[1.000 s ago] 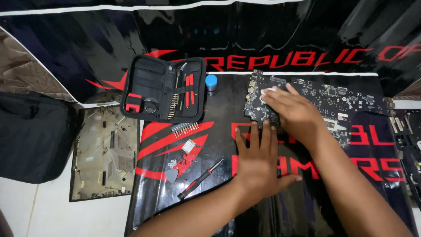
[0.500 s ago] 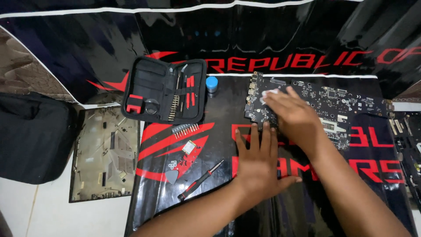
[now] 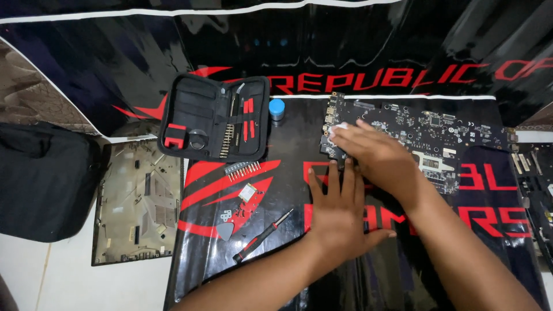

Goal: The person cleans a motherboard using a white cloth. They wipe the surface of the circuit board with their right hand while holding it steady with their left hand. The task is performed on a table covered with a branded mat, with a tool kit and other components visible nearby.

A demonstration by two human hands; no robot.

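You're pressing white wipe (image 3: 339, 130) onto circuit board (image 3: 403, 138) left end, mat (image 3: 230, 201) far edge, right hand (image 3: 374, 155) closed over it; left hand (image 3: 340, 216) lying flat, open, bracing mat.

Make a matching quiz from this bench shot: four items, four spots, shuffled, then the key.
Items:
1. tool case
2. blue-capped jar
3. screwdriver
4. circuit board

Spots:
A. under the right hand
B. lying left of the left hand, on the mat
C. open, at the mat's top left corner
D. standing between the case and the board

Pairs: 1-C, 2-D, 3-B, 4-A
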